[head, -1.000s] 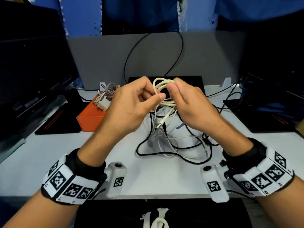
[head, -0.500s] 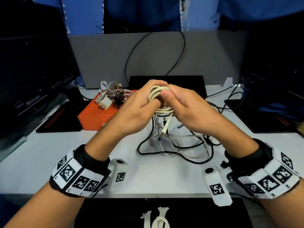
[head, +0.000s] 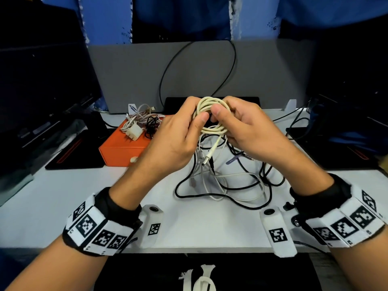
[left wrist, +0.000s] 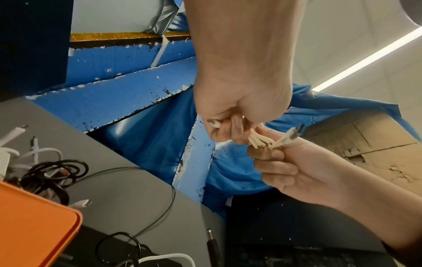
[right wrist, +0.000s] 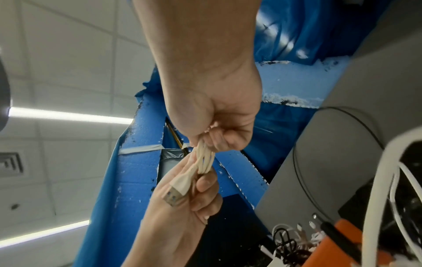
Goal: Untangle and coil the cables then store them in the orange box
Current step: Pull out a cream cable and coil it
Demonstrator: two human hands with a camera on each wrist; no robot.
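I hold a coil of cream cable [head: 211, 103] above the table between both hands. My left hand [head: 198, 111] pinches its left side, thumb on the front. My right hand [head: 222, 120] grips the right side, fingers curled round the loops. The cable's tail hangs below and ends in a USB plug [head: 206, 160]. The wrist views show the same bundle [right wrist: 203, 159] and plug [left wrist: 294, 133] between the two hands. A tangle of black and white cables [head: 231, 183] lies on the white table under my hands. The orange box [head: 119, 148] stands left of them, holding several cables and a white charger [head: 134, 131].
Dark monitors [head: 42, 97] flank the table on both sides, with black pads [head: 73, 154] at their feet. A grey partition [head: 189, 70] closes the back, with a thin black cable looped over it. A black keyboard edge [head: 210, 101] lies behind my hands.
Both hands have kept hold of the cream coil and shifted their grip round it. The coil now looks rounder and fuller, and the hands sit slightly farther from me.
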